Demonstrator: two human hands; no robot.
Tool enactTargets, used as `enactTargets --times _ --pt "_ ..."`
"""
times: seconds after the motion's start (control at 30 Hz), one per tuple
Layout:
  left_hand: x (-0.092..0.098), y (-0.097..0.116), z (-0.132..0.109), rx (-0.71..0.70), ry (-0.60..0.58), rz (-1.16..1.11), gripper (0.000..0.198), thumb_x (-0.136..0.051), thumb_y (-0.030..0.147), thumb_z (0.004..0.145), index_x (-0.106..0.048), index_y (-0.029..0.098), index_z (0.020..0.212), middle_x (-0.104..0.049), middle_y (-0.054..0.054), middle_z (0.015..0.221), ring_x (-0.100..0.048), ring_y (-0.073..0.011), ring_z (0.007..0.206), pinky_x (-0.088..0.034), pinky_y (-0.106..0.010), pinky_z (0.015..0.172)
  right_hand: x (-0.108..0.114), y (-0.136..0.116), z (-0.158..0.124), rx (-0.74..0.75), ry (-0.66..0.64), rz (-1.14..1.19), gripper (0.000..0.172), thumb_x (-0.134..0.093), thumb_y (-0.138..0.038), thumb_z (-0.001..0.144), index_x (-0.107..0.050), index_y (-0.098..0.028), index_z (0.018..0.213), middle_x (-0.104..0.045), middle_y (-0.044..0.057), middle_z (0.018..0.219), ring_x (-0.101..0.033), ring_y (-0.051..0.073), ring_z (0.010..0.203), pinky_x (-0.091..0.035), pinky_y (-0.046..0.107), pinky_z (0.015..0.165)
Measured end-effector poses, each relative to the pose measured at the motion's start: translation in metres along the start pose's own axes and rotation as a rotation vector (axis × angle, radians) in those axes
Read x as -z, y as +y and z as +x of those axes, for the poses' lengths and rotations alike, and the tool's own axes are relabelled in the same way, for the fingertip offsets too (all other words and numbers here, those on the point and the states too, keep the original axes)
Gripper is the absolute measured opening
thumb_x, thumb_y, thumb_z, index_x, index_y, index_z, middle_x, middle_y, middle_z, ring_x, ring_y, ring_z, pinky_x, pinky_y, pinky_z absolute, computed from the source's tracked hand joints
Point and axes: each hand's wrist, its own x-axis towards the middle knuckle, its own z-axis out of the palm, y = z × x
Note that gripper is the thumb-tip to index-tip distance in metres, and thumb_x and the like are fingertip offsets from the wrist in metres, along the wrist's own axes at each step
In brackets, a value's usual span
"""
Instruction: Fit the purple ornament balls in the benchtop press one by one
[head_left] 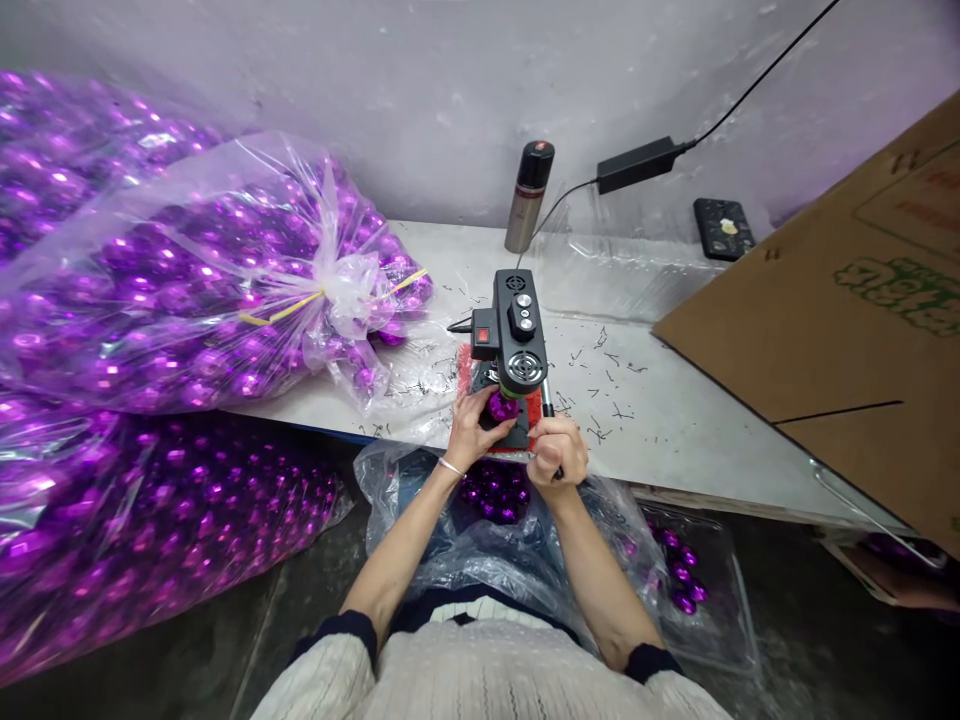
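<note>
A shiny purple ball (pixel 503 405) sits under the head of a small black press machine (pixel 519 325). My left hand (pixel 474 428) grips the ball from the left, thumb in front and fingers behind. My right hand (pixel 558 450) is wrapped round the machine's lever (pixel 547 398), whose dark tip shows below the fist. The machine stands on a red mat (pixel 534 405) at the table's front edge. In my lap, a clear plastic bag (pixel 420 500) holds several more purple balls (pixel 495 492).
Huge clear bags of purple balls (pixel 187 290) fill the left. A spray can (pixel 529 195), a power adapter (pixel 637 165) and a phone (pixel 723 229) are at the back. A cardboard box (pixel 840 330) stands right. Dark scraps litter the white table (pixel 675 420). A clear tray (pixel 739 600) holds balls below.
</note>
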Motion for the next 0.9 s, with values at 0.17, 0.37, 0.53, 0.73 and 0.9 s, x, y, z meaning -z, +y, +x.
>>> enactTargets --times 0.17,0.37,0.53,0.73,0.9 --pt "0.001 0.000 0.000 0.005 -0.010 -0.005 0.061 -0.085 0.044 0.081 -0.066 0.019 0.133 -0.076 -0.014 0.125 -0.071 -0.0311 0.118 -0.052 -0.050 0.108 -0.004 0.003 -0.008 -0.019 0.034 0.006 0.031 -0.038 -0.027 0.106 -0.049 -0.024 0.077 -0.061 0.000 0.074 -0.057 0.013 0.061 -0.053 0.034 0.066" --pt "0.001 0.000 0.001 0.029 -0.023 0.016 0.060 -0.086 0.045 0.081 -0.067 0.020 0.133 -0.076 -0.014 0.125 -0.070 -0.0310 0.119 -0.052 -0.049 0.108 -0.005 0.005 -0.015 -0.031 0.026 0.096 0.031 -0.039 -0.029 0.106 -0.051 -0.023 0.079 -0.062 0.000 0.077 -0.062 0.014 0.064 -0.053 0.033 0.063" --pt "0.001 -0.001 0.002 0.013 -0.018 0.006 0.062 -0.086 0.045 0.080 -0.066 0.020 0.133 -0.076 -0.014 0.122 -0.072 -0.0315 0.117 -0.052 -0.051 0.108 -0.007 0.007 -0.018 -0.016 0.017 0.073 0.032 -0.038 -0.028 0.107 -0.050 -0.023 0.078 -0.061 -0.001 0.076 -0.065 0.013 0.064 -0.054 0.033 0.065" --pt "-0.002 -0.004 0.003 -0.003 0.005 -0.034 0.061 -0.085 0.048 0.080 -0.067 0.021 0.132 -0.076 -0.014 0.122 -0.072 -0.0320 0.116 -0.053 -0.051 0.107 -0.003 -0.006 0.006 -0.047 0.035 0.051 0.034 -0.039 -0.025 0.106 -0.048 -0.023 0.073 -0.059 -0.001 0.072 -0.061 0.012 0.061 -0.049 0.030 0.060" --pt "0.002 -0.002 0.005 -0.041 0.040 -0.090 0.058 -0.081 0.051 0.084 -0.065 0.020 0.130 -0.076 -0.015 0.122 -0.073 -0.0313 0.115 -0.055 -0.052 0.105 0.002 -0.029 0.055 -0.254 0.023 0.024 0.031 -0.047 -0.018 0.102 -0.052 -0.022 0.072 -0.060 -0.001 0.069 -0.059 0.012 0.064 -0.044 0.029 0.060"
